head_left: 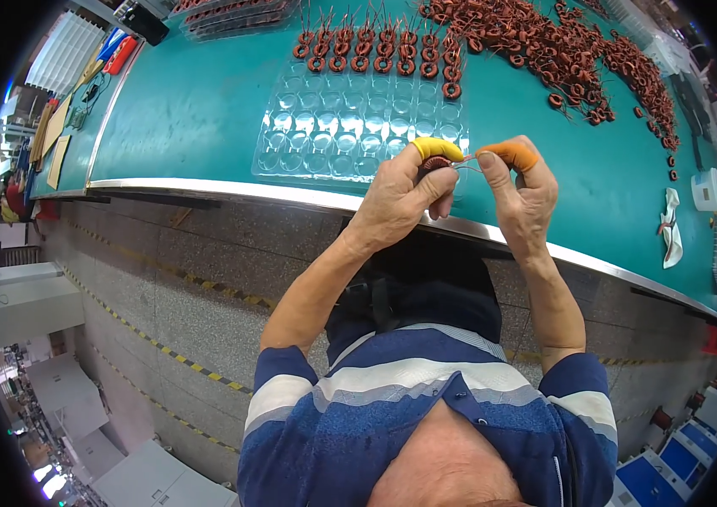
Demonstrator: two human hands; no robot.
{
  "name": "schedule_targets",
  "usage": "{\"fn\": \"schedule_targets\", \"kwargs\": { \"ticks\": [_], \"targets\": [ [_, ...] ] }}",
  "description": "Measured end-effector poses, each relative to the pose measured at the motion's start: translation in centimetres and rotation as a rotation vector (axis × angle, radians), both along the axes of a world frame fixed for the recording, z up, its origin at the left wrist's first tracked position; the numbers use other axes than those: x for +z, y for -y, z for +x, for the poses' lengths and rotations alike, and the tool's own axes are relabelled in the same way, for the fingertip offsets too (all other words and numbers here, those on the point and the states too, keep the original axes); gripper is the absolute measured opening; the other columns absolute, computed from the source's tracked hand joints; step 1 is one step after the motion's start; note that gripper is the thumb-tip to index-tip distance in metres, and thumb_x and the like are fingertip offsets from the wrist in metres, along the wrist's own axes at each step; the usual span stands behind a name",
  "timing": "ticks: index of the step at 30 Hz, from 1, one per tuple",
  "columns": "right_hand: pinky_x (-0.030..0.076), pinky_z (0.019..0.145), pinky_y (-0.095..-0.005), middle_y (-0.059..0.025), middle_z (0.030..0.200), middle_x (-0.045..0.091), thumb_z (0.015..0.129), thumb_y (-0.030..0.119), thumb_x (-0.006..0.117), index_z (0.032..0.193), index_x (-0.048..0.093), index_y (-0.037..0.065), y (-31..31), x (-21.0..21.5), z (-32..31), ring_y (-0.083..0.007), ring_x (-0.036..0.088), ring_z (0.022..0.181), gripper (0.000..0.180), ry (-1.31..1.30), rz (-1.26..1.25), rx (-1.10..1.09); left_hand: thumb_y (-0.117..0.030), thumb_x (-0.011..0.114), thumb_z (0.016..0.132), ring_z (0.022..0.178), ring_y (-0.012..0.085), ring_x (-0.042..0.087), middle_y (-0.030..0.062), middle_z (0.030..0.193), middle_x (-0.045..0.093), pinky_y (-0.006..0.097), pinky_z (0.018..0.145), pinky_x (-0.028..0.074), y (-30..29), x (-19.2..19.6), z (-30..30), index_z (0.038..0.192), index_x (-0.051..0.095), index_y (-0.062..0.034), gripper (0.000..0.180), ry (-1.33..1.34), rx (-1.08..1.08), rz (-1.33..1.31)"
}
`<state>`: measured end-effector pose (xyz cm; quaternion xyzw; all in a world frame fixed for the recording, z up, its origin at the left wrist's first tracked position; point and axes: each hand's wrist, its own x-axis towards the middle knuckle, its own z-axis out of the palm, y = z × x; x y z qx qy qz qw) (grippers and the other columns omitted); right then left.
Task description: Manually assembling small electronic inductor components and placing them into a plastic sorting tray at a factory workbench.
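Observation:
My left hand (pixel 409 188), with a yellow cot on its index finger, is closed round a copper-wound ring coil (pixel 435 164). Thin wire leads (pixel 467 163) run from the coil toward my other hand. My right hand (pixel 524 188) wears an orange finger cot and pinches the lead ends between thumb and index finger. Both hands are over the table's front edge. Just beyond them lies a clear plastic tray (pixel 261 169) with round pockets; its far rows hold upright coils (pixel 360 62), their leads sticking up, and its nearer pockets hold none.
A large heap of loose coils (pixel 536 46) covers the back right of the green table (pixel 181 101). Filled trays (pixel 236 19) are stacked at the back. On the right are a white cloth (pixel 672 228) and a white tub (pixel 707 192). The metal table edge (pixel 232 191) runs before me.

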<state>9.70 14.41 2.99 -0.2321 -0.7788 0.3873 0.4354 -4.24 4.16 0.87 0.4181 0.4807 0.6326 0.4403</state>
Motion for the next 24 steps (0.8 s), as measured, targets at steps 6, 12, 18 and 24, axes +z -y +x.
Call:
{"fn": "schedule_targets", "kwargs": {
  "ticks": [6,12,18,24],
  "targets": [
    [0.041,0.061,-0.0218,0.0002,0.073,0.059,0.088,0.014,0.066,0.086,0.067,-0.002,0.7,0.6,-0.5,-0.0065,0.052,0.068,0.016,-0.077,-0.427,0.066,-0.016,0.050,0.099,0.057,0.0081,0.052,0.0021,0.072,0.053,0.022,0.051,0.043,0.6,1.0,0.3,0.108,0.052,0.0012,0.020,0.063,0.038,0.120],
    [0.042,0.064,-0.0188,0.0002,0.077,0.063,0.090,0.019,0.065,0.090,0.068,-0.002,0.6,-0.8,-1.5,-0.0049,0.052,0.071,0.021,-0.115,-0.534,0.078,-0.015,0.051,0.098,0.058,0.0085,0.053,0.0025,0.073,0.054,0.022,0.051,0.043,0.5,0.4,0.5,0.112,0.050,0.0006,0.021,0.168,0.117,0.069],
    [0.044,0.067,-0.0193,-0.0012,0.082,0.063,0.090,0.025,0.066,0.101,0.065,-0.002,0.7,-1.5,-1.6,-0.0070,0.056,0.076,0.029,-0.153,-0.539,0.098,-0.013,0.053,0.097,0.061,0.0088,0.055,0.0030,0.076,0.057,0.022,0.057,0.046,0.9,-0.6,-0.8,0.120,0.049,0.0012,0.028,-0.006,0.116,0.107],
    [0.046,0.067,-0.0214,-0.0027,0.085,0.064,0.090,0.028,0.066,0.108,0.061,-0.003,1.0,-2.3,-0.6,-0.0086,0.058,0.073,0.035,-0.137,-0.581,0.145,-0.012,0.053,0.097,0.070,0.0118,0.059,0.0071,0.088,0.058,0.023,0.061,0.049,1.2,-0.2,-1.6,0.124,0.044,0.0015,0.032,-0.056,0.091,0.060]
  ]
}}
